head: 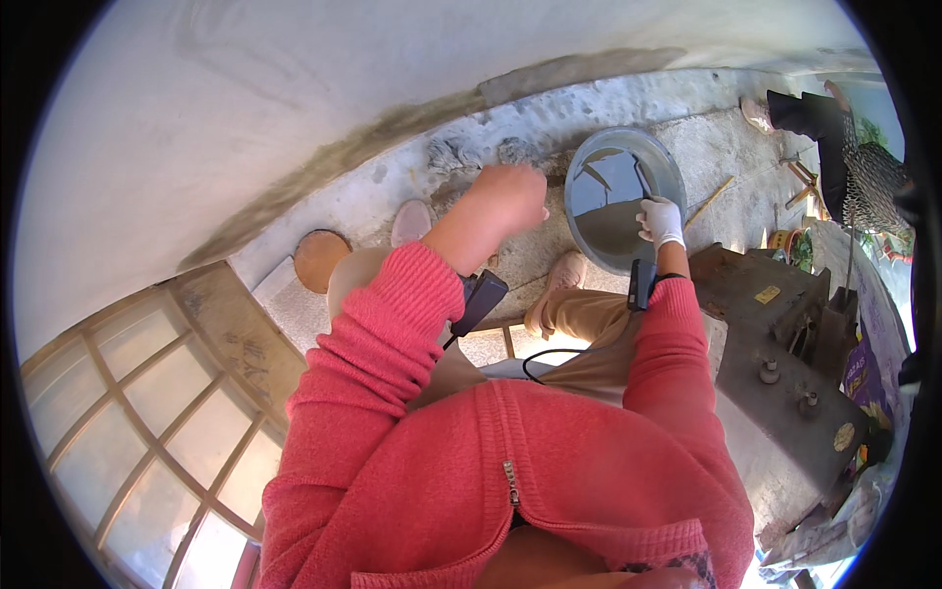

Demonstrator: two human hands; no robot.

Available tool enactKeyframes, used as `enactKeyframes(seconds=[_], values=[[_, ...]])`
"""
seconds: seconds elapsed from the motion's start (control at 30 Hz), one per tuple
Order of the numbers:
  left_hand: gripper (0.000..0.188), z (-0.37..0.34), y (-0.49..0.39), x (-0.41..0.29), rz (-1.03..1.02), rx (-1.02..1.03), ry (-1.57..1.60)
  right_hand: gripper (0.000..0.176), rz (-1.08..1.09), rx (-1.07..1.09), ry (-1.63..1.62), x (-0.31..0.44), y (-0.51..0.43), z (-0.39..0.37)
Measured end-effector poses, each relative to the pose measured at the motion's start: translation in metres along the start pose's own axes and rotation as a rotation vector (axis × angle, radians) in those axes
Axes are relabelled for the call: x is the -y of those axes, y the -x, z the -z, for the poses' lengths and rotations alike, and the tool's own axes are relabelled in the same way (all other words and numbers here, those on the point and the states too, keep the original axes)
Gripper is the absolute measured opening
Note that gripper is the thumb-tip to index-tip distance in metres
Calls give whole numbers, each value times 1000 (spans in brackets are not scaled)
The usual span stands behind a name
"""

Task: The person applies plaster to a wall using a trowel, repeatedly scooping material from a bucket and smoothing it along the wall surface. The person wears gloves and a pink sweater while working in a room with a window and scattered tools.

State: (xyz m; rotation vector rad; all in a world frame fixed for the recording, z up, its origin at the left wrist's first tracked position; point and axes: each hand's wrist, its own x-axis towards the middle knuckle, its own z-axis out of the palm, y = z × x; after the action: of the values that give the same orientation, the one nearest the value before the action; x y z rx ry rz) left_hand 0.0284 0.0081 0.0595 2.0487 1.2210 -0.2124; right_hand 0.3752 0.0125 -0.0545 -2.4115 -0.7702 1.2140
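Note:
Before me on the ground stands a large grey tub (pixel 673 169) with murky, reflecting liquid (pixel 611 213) in it. My right hand (pixel 662 221), in a white glove, is at the tub's near right side. Its fingers are curled around one end of a slim dark object (pixel 643 179) that reaches over the liquid; its kind is unclear. My left hand (pixel 515 195) is bare and raised left of the tub, touching nothing visible. It is blurred, with its fingers curled under and hidden. Black devices are strapped at my left wrist (pixel 480 302) and right wrist (pixel 642 285).
Two grey shaggy clumps (pixel 519 151) lie by the wall base. A wooden stick (pixel 710 202) rests right of the tub. A dark metal bench-like unit (pixel 765 353) stands at my right. Another person (pixel 824 121) is at far right. A round brown disc (pixel 322 260) and lattice panel (pixel 154 442) are left.

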Motion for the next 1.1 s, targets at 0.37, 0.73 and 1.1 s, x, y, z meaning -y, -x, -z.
enactKeyframes(seconds=[0.37, 0.73, 1.1], values=[[34, -6, -15, -1, 15, 4, -16, 30, 2, 85, 344, -72, -78, -54], [39, -2, -13, -3, -9, -36, 13, 14, -80, 18, -818, 11, 7, 6], [38, 1, 1, 9, -28, -83, 10, 21, -169, 538, -1438, 2, 85, 33]])
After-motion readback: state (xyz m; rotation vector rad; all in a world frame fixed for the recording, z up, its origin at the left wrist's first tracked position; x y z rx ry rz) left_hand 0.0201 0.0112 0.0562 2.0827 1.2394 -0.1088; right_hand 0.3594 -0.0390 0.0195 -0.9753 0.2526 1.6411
